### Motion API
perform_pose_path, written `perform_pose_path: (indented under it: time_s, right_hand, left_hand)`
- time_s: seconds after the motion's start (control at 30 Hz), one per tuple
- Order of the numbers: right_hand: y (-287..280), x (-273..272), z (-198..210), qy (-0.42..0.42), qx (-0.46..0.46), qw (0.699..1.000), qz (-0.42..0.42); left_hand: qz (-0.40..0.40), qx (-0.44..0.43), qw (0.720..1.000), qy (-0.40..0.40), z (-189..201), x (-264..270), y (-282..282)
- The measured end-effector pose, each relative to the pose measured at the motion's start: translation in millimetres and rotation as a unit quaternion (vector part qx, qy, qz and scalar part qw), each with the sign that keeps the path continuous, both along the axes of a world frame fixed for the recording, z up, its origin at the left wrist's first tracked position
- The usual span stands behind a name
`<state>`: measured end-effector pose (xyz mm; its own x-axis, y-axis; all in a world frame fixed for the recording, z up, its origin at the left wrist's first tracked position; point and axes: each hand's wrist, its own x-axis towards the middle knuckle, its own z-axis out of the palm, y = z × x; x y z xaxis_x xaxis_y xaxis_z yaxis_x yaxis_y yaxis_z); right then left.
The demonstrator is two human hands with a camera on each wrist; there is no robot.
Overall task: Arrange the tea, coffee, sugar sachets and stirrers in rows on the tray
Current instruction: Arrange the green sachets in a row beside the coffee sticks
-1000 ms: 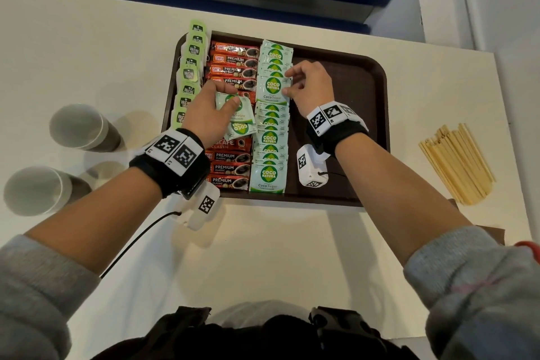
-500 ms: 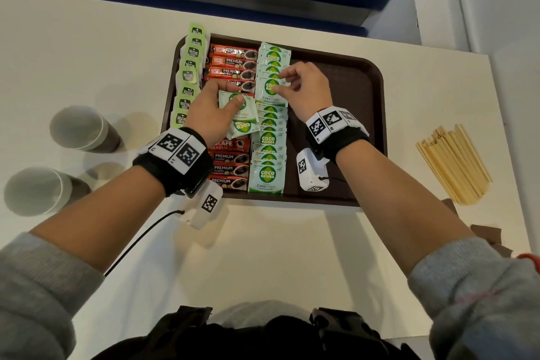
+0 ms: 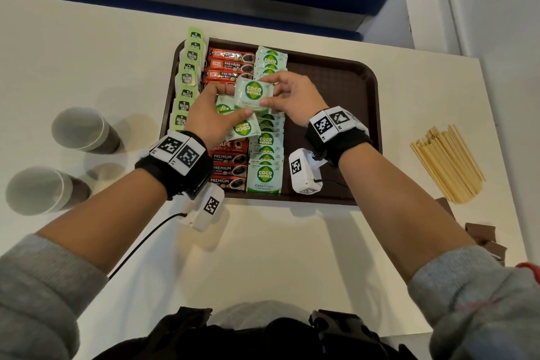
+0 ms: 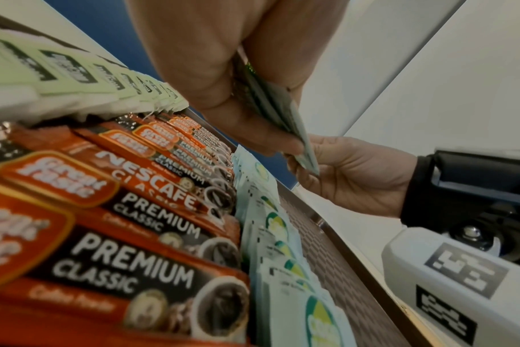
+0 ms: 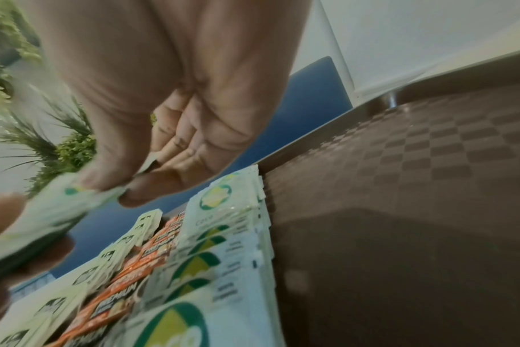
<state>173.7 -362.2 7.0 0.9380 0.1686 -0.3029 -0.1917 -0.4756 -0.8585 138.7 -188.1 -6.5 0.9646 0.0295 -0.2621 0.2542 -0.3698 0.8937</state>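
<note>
We see the white table [image 3: 87, 47] carrying the brown tray [image 3: 330, 82], with tea bags [image 3: 187, 79], coffee sachets [image 3: 228, 64] and sugar sachets [image 3: 266, 152] lined up on its left half. Stirrers [image 3: 447, 164] lie on the table, right of the tray. Above the rows, our left hand [image 3: 210, 117] grips several sugar packets [image 3: 242, 128], while our right hand [image 3: 295, 99] pinches the top packet [image 3: 254, 93].
</note>
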Motion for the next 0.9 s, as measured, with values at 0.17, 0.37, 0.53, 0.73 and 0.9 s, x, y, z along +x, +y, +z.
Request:
perform_pose_path:
  time_s: [0.17, 0.37, 0.53, 0.73, 0.9]
  right_hand:
    - [-15.3, 7.5, -9.2, -0.034, -0.032, 0.997, -0.067]
    - [-16.9, 5.4, -21.3, -0.021, -0.081, 0.993, -0.08]
    - [-16.0, 2.1, -27.5, -0.017, -0.096, 0.99, -0.098]
    - [-16.4, 1.8, -33.1, -0.018, -0.097, 0.987, -0.128]
    - [-16.8, 1.9, -33.9, -0.024, -0.103, 0.986, -0.132]
  left_hand:
    - [0.014, -0.008, 1.0, 0.012, -3.8, 0.9, 5.5]
    - [0.018, -0.011, 1.0, 0.015, -5.0, 2.2, 8.4]
    - [0.012, -0.004, 1.0, 0.019, -5.9, 1.8, 9.1]
    - [0.011, 0.003, 1.0, 0.022, -4.6, 1.0, 7.5]
    - [0.011, -0.001, 1.0, 0.025, -3.0, 1.2, 7.1]
